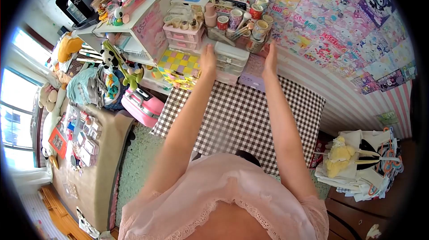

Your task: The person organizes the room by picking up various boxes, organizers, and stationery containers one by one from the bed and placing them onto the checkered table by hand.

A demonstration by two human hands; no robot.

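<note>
Both my arms reach forward over a black-and-white checked tablecloth (232,110). My left hand (208,61) is upright with straight fingers, just left of a small white box with clear drawers (231,57). My right hand (270,60), also with straight fingers, stands at the right side of a purple box (253,71). Neither hand visibly holds anything; whether they touch the boxes I cannot tell. Behind them a clear organizer (221,34) holds several rolls of patterned tape (236,18) and some pens.
Left of my hands are a pink drawer unit (183,36) and a yellow checkered box (178,64). A white shelf (145,29) stands beyond, with a pink suitcase (144,107) below. Clothes on hangers (362,161) lie at the right. Posters (313,25) cover the wall.
</note>
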